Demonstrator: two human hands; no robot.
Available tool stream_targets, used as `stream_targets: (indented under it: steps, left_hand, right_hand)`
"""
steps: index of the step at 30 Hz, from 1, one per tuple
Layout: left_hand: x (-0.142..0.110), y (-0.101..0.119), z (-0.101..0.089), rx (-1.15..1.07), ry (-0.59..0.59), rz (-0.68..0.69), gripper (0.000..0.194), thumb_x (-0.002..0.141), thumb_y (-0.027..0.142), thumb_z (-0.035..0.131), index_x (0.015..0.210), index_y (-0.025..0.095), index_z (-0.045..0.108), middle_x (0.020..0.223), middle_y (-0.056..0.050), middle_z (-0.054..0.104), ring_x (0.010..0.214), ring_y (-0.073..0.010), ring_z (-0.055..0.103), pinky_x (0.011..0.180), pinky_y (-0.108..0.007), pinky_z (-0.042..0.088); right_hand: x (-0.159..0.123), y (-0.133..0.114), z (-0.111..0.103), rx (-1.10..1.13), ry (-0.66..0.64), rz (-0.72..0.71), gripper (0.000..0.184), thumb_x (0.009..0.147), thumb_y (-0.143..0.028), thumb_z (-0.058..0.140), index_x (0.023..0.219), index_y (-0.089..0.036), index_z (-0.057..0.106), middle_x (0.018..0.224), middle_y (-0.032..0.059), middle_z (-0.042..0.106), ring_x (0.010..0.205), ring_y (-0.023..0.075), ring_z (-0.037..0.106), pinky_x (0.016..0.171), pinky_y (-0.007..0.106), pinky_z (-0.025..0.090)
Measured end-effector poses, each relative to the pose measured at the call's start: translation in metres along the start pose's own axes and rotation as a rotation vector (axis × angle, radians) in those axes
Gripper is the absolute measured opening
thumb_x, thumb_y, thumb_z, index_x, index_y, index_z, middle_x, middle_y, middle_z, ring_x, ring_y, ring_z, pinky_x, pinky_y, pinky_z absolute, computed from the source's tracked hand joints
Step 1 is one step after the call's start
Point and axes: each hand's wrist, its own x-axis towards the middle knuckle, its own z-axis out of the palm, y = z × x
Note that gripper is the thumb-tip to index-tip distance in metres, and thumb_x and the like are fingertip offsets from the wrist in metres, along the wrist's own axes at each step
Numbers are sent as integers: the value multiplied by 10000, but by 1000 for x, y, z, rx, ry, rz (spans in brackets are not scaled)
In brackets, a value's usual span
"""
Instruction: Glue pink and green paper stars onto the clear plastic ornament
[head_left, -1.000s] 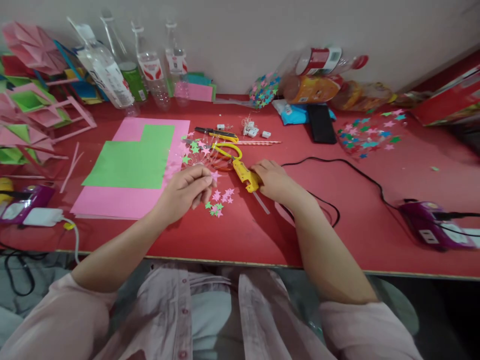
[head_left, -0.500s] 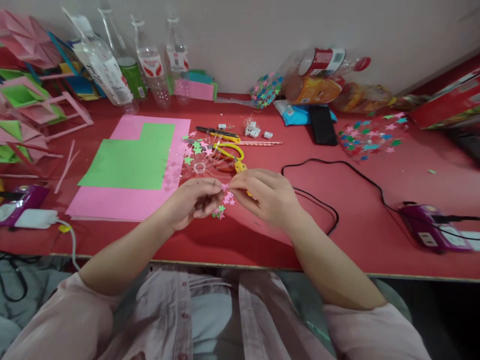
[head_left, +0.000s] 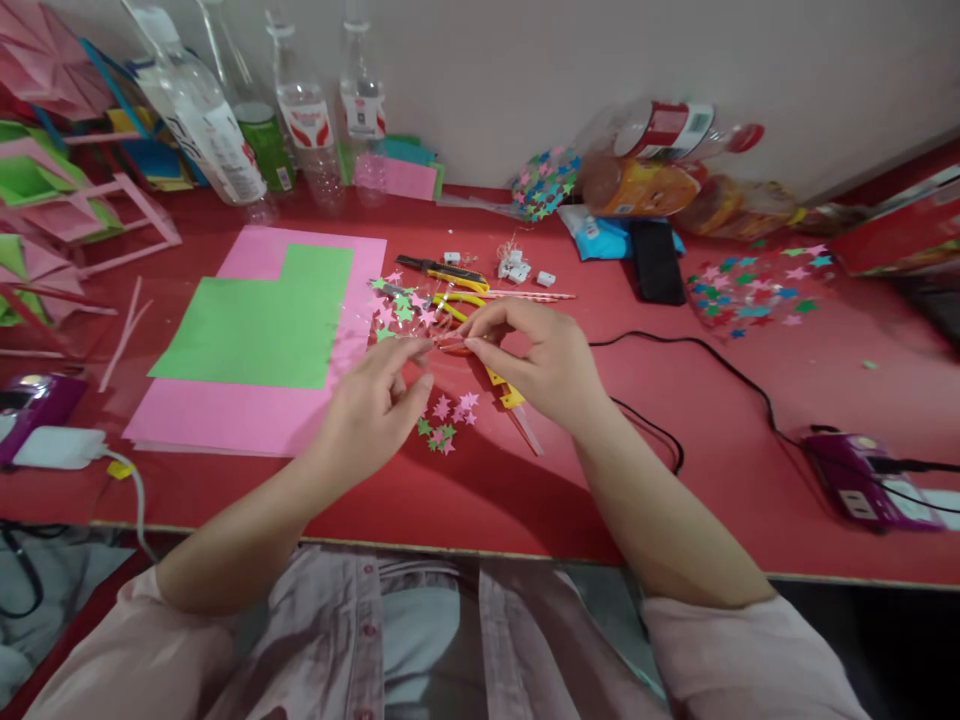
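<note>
In the head view, both hands reach over a red table [head_left: 750, 390]. The left hand [head_left: 375, 405] has its thumb and pointing finger apart. Its fingertips are right by a clear plastic piece [head_left: 405, 303] with pink and green stars on it, just past the hand. I cannot tell if they touch it. The right hand [head_left: 536, 362] has its thumb and finger tips close together by the same piece. I cannot tell if something small is in between.

A little pile of paper stars [head_left: 442, 408] lies between the hands, a bit nearer to the person. The yellow glue gun [head_left: 512, 395] is partly hidden under the right hand. Yellow scissors [head_left: 459, 298] lie just past that hand's fingers. Green paper [head_left: 255, 325] on pink paper [head_left: 217, 415] lies left of the left hand. A black phone [head_left: 658, 262] is past the right hand, off to its right.
</note>
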Motion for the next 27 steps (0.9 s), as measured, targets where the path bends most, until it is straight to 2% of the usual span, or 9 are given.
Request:
stream_targets:
  steps: [2, 5, 7, 9, 13, 17, 21, 27]
  left_hand:
    - [0, 3, 2, -78, -44, -73, 327, 836, 180, 532, 1161, 192, 564, 870, -8, 613, 529, -41, 451, 516, -201, 396]
    - [0, 10, 5, -358, -192, -289, 463, 841, 182, 501, 1297, 210, 421, 743, 46, 558, 413, -19, 405, 398, -169, 332]
    - [1, 13, 7, -504, -248, -425, 547, 826, 193, 512, 1341, 230, 331, 749, 59, 549, 375, -16, 404, 341, -157, 299]
    - [2, 11, 9, -593, -245, -493, 597, 807, 203, 533, 1352, 238, 293, 795, 47, 560, 397, -32, 464, 321, -156, 320]
    - [5, 1, 16, -714, -192, -489, 562, 809, 194, 527, 1338, 227, 340, 897, -3, 587, 525, -77, 593, 405, -194, 459]
    - [7, -7, 20, -691, -122, -460, 389, 840, 222, 526, 1228, 198, 505, 979, -45, 632, 636, -99, 634, 563, -248, 552]
    - [9, -13, 21, -591, -69, -397, 274, 872, 258, 526, 1126, 177, 588, 921, -39, 676, 718, -116, 652, 705, -270, 563]
    - [8, -27, 24, -320, -16, -252, 176, 871, 317, 560, 947, 198, 666, 883, -33, 676, 752, -129, 639, 705, -257, 528]
  right_hand:
    - [2, 3, 4, -11, 23, 2, 78, 813, -160, 559, 742, -189, 568, 814, 8, 644, 741, 130, 568, 713, 295, 452]
    - [3, 9, 6, -43, -11, -2, 84, 809, -164, 564, 732, -197, 574, 799, 1, 661, 803, 154, 585, 772, 326, 444]
    - [3, 14, 8, -43, -33, -1, 84, 810, -172, 570, 731, -202, 572, 793, -4, 673, 805, 160, 591, 785, 338, 441]
    - [1, 18, 9, -14, -23, 8, 80, 818, -187, 570, 740, -206, 569, 802, -3, 676, 801, 161, 595, 791, 345, 447]
    - [-3, 22, 14, 65, -15, 28, 72, 837, -206, 571, 765, -212, 572, 873, 13, 692, 851, 168, 612, 825, 368, 457]
    - [-5, 21, 17, 94, -28, 5, 70, 844, -193, 576, 777, -216, 577, 898, 14, 710, 861, 164, 621, 854, 381, 454]
    - [-7, 19, 19, 106, -28, -25, 70, 846, -176, 575, 787, -212, 587, 893, 12, 715, 850, 150, 622, 839, 360, 462]
    - [-10, 20, 19, 44, -10, -123, 81, 847, -177, 583, 777, -217, 586, 775, -5, 686, 762, 146, 586, 785, 337, 467]
